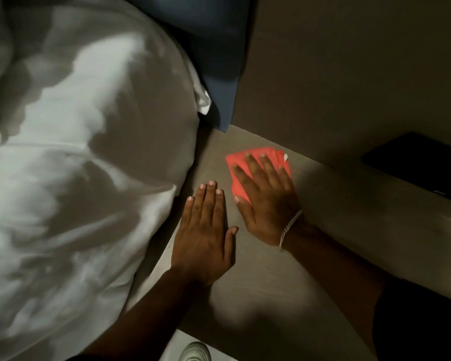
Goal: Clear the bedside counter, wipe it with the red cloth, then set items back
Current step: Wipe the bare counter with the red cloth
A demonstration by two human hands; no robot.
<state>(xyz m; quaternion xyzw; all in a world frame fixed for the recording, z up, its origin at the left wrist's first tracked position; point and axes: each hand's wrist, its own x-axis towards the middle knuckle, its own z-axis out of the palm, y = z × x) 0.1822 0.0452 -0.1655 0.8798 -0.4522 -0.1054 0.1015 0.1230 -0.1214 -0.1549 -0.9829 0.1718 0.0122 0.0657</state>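
The red cloth (238, 162) lies flat on the grey-brown bedside counter (336, 204), near its back left corner. My right hand (266, 199) presses down on the cloth with fingers spread, covering most of it; a silver bracelet circles the wrist. My left hand (206, 230) rests palm down on the bare counter just left of the right hand, fingers together and holding nothing. No other items show on the lit part of the counter.
A bed with a rumpled white duvet (76, 178) fills the left side, touching the counter's left edge. A dark blue headboard panel (219, 61) stands behind. A black flat object (422, 165) sits at the counter's far right. A shoe toe (195, 351) shows on the floor below.
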